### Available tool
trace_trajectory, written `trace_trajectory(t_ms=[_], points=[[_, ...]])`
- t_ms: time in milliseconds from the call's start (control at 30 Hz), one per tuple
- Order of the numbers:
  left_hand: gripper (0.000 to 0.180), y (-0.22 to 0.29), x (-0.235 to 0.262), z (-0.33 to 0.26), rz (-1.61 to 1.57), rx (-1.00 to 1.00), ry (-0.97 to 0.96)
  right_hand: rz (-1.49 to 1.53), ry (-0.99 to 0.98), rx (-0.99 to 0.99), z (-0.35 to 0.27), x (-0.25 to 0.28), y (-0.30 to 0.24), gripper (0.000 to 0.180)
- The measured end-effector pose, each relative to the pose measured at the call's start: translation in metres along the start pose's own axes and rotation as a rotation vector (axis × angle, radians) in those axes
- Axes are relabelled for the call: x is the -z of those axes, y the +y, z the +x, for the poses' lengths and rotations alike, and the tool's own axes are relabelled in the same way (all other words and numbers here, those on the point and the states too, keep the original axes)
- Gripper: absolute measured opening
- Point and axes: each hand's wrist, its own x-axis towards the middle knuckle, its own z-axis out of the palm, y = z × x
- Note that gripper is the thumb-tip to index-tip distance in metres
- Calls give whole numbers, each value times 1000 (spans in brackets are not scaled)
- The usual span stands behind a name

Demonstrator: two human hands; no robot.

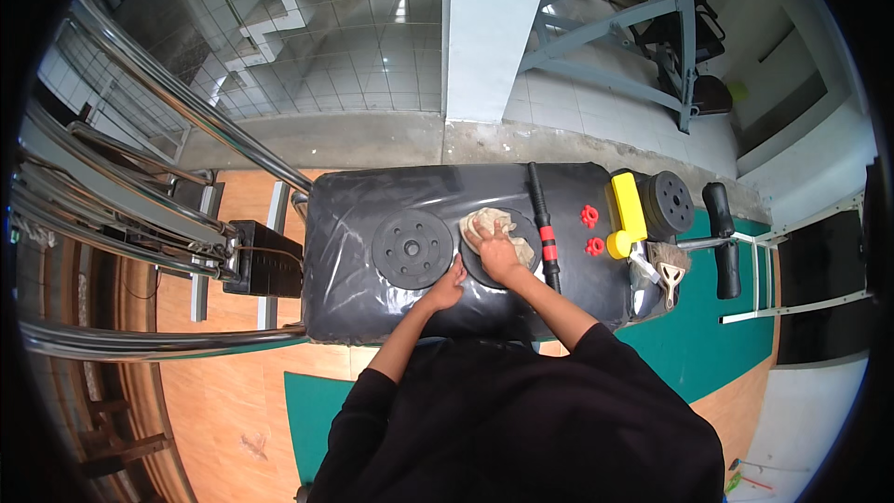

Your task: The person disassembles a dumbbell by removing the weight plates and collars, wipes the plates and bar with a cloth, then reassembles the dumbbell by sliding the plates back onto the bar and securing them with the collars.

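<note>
Two round black weight plates lie flat on a black padded bench. On the right-hand weight plate point(473, 267) a crumpled beige cloth point(481, 222) is bunched up, and my right hand point(499, 255) presses down on it with its fingers. The near left edge of that same plate is held by my left hand point(447, 291); its fingertips are partly hidden. Just left of my hands sits the other weight plate point(413, 250), untouched, with a ring of holes around its centre. The cloth and my right hand cover much of the plate under them.
Right of the plates lie a black bar with red bands point(548, 244), two red collars point(589, 216), a yellow bottle point(628, 209), a brush point(670, 281) and more stacked plates point(669, 203). Chrome rails point(177, 121) flank the bench point(354, 317) on the left.
</note>
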Motion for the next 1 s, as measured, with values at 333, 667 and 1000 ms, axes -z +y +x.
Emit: trace_trajectory(t_ms=[333,667,1000], points=[[89,-10,1,4,-45,-48,23,269,-218,36,-115,41,-7,60],[60,18,-32,4,-710,335,142,6,140,-234,-18,36,55,61],[66,50,-43,2,-875,442,254,179,96,-46,-107,13,-26,60]])
